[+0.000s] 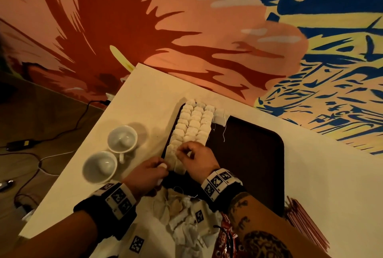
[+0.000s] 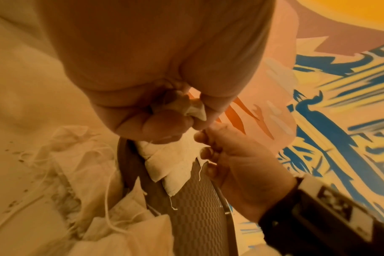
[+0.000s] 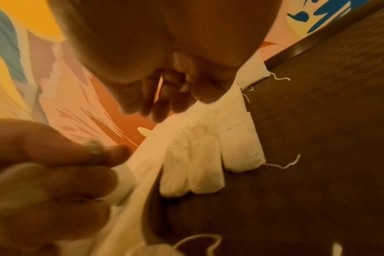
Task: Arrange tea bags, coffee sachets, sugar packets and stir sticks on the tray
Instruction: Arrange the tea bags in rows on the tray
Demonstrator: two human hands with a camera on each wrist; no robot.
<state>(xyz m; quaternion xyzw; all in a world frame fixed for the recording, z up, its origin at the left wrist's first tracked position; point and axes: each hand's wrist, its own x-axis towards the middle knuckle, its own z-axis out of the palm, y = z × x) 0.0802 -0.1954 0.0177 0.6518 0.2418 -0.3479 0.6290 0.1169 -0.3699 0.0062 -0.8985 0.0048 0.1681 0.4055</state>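
Observation:
A dark brown tray (image 1: 252,150) lies on the white table (image 1: 321,175). Cream tea bags (image 1: 192,125) fill its left part in three overlapping rows. My right hand (image 1: 186,152) is at the near end of those rows, its fingers (image 3: 162,104) curled down and pinching the edge of a tea bag (image 2: 178,162). Just left of it, at the tray's near left corner, my left hand (image 1: 157,169) is clenched round a crumpled tea bag (image 2: 190,108). The tray's right part is bare.
Two white cups (image 1: 122,138) (image 1: 100,166) stand left of the tray. A heap of loose tea bags (image 1: 182,216) lies near the front edge, with red sachets (image 1: 226,237) beside it. Red sticks (image 1: 304,222) lie at the right. A painted wall stands behind the table.

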